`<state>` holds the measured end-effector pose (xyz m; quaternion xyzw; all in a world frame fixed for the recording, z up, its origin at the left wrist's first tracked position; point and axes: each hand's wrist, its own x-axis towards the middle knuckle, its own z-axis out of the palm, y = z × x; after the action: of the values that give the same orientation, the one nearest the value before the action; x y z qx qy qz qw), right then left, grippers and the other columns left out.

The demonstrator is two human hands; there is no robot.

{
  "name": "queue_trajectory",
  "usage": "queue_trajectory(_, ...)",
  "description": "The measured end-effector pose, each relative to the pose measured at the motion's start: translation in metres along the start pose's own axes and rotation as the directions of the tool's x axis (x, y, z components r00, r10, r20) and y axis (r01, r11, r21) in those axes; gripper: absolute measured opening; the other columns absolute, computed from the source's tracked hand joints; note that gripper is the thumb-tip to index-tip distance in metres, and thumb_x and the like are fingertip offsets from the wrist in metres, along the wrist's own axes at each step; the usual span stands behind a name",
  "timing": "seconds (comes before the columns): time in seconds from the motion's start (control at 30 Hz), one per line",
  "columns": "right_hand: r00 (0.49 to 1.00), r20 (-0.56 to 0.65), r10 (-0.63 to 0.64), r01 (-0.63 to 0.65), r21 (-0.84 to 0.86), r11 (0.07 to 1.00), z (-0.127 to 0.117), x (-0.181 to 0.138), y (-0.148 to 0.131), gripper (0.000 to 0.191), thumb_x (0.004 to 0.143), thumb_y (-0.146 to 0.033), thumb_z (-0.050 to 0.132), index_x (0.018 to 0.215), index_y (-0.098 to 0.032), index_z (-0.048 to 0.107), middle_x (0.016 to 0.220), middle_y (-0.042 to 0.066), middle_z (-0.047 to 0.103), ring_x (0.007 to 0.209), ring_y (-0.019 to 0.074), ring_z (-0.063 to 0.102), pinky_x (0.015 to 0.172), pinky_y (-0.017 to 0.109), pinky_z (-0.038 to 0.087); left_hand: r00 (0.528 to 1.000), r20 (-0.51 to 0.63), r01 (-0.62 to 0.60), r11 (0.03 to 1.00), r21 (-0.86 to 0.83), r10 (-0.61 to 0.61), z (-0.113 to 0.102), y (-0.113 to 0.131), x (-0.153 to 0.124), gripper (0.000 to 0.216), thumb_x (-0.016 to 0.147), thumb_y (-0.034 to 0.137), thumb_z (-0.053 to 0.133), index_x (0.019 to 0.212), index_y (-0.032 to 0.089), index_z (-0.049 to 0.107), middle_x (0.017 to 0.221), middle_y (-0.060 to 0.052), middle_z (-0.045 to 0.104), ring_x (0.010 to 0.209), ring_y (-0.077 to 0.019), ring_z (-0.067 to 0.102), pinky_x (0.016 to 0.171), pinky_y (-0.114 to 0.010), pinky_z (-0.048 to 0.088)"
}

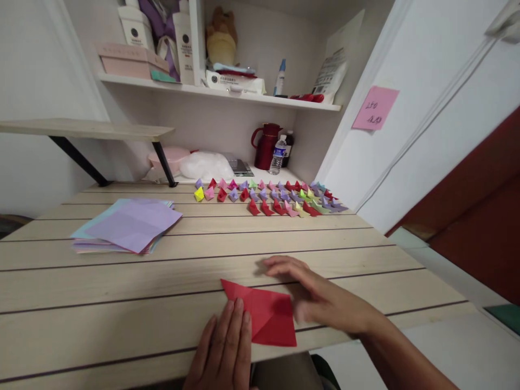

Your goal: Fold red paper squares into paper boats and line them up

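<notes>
A red sheet of origami paper [273,317] with crease lines lies on the slatted tabletop near its front edge. Its left part is folded over, leaving a pointed corner at the upper left. My left hand [223,344] rests flat on that folded left part, fingers stretched out and side by side. Just right of the paper, my right hand [320,298] hovers with fingers apart and nothing between them; its thumb is blurred near the paper's right edge.
A stack of coloured paper squares [130,225] lies at the left. Several rows of small folded paper pieces [266,207] stand along the back of the table [195,281]. Behind them are a dark red jug [267,146], a water bottle [278,154] and a raised shelf [85,129] on black legs.
</notes>
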<state>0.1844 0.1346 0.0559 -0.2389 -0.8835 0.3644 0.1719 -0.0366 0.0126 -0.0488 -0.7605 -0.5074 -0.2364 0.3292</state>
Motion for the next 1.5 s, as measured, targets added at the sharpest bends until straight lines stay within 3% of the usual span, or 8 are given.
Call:
queue_trajectory(0.1, 0.975, 0.198, -0.099, 0.112, -0.057, 0.992, 0.000, -0.014, -0.007, 0.094, 0.071, -0.053, 0.080, 0.148, -0.034, 0.031, 0.154, 0.010, 0.035, 0.143, 0.0317, 0.029, 0.119, 0.053, 0.009, 1.000, 0.010, 0.020, 1.000, 0.008, -0.020, -0.001, 0.005, 0.001, 0.052, 0.098, 0.040, 0.023, 0.129, 0.011, 0.053, 0.125, -0.016, 0.067, 0.123, -0.0256, 0.058, 0.104, -0.044, 0.037)
queue_trajectory(0.17, 0.986, 0.149, -0.077, 0.094, -0.114, 0.989, 0.008, -0.016, -0.009, 0.081, 0.078, -0.048, 0.076, 0.147, -0.036, 0.035, 0.150, 0.008, 0.043, 0.141, 0.0283, 0.034, 0.119, 0.052, 0.004, 0.998, 0.033, 0.051, 0.999, 0.018, -0.052, -0.003, 0.009, 0.003, 0.048, 0.097, 0.036, 0.028, 0.131, 0.010, 0.051, 0.127, -0.017, 0.066, 0.121, -0.0280, 0.059, 0.102, -0.046, 0.038)
queue_trajectory(0.37, 0.998, -0.038, -0.056, 0.053, -0.072, 0.996, 0.020, -0.006, -0.009, 0.035, 0.088, -0.019, 0.064, 0.121, -0.030, 0.061, 0.127, 0.004, 0.062, 0.123, 0.0208, 0.052, 0.110, 0.039, 0.031, 0.988, 0.103, 0.119, 0.991, -0.060, -0.113, -0.010, 0.016, 0.007, 0.049, 0.091, 0.021, 0.037, 0.138, 0.007, 0.041, 0.131, -0.017, 0.064, 0.125, -0.0293, 0.056, 0.103, -0.046, 0.039)
queue_trajectory(0.63, 0.997, -0.081, -0.016, 0.015, -0.019, 1.000, 0.018, -0.011, -0.008, 0.049, 0.085, -0.018, 0.067, 0.132, -0.028, 0.055, 0.139, 0.008, 0.053, 0.131, 0.0230, 0.044, 0.109, 0.038, 0.034, 0.994, 0.109, 0.034, 0.993, -0.110, -0.022, -0.020, 0.003, 0.009, 0.051, 0.086, 0.024, 0.046, 0.134, 0.005, 0.046, 0.135, -0.017, 0.060, 0.126, -0.0279, 0.055, 0.099, -0.041, 0.044)
queue_trajectory(0.8, 0.985, -0.173, -0.004, 0.016, 0.069, 0.998, 0.021, -0.001, -0.006, 0.013, 0.092, -0.031, 0.062, 0.097, -0.023, 0.071, 0.114, 0.007, 0.067, 0.108, 0.0215, 0.061, 0.099, 0.036, 0.042, 0.994, 0.063, -0.076, 0.989, -0.124, 0.084, -0.026, -0.023, 0.020, 0.044, 0.086, 0.037, 0.054, 0.121, 0.011, 0.057, 0.122, -0.013, 0.070, 0.107, -0.0227, 0.066, 0.084, -0.035, 0.052)
queue_trajectory(1.1, 0.935, -0.296, 0.196, -0.154, 0.159, 0.975, 0.028, 0.034, 0.000, 0.038, 0.089, -0.036, 0.062, 0.057, -0.018, 0.053, 0.073, 0.002, 0.060, 0.071, 0.0153, 0.058, 0.068, 0.027, 0.045, 0.988, 0.152, 0.054, 0.959, -0.278, -0.012, -0.024, -0.044, 0.053, 0.017, 0.088, 0.022, 0.051, 0.101, 0.025, 0.062, 0.093, 0.002, 0.074, 0.079, -0.0165, 0.068, 0.070, -0.033, 0.052)
queue_trajectory(1.3, 0.937, -0.299, 0.182, -0.138, 0.164, 0.977, 0.027, 0.030, 0.002, 0.032, 0.087, -0.032, 0.066, 0.060, -0.017, 0.058, 0.074, 0.001, 0.061, 0.071, 0.0149, 0.058, 0.069, 0.027, 0.045, 0.989, 0.121, -0.062, 0.986, -0.157, 0.082, -0.011, -0.045, 0.031, 0.034, 0.081, 0.023, 0.059, 0.115, 0.025, 0.063, 0.102, 0.001, 0.073, 0.088, -0.0172, 0.067, 0.077, -0.032, 0.049)
queue_trajectory(1.5, 0.974, -0.219, 0.065, -0.026, 0.175, 0.984, 0.018, 0.016, 0.007, 0.009, 0.082, -0.029, 0.074, 0.085, -0.020, 0.071, 0.111, 0.008, 0.061, 0.106, 0.0204, 0.059, 0.095, 0.034, 0.045, 0.996, 0.072, -0.043, 0.997, -0.060, 0.047, -0.015, -0.032, 0.019, 0.034, 0.084, 0.022, 0.055, 0.116, 0.023, 0.064, 0.108, -0.001, 0.073, 0.095, -0.0181, 0.064, 0.087, -0.034, 0.043)
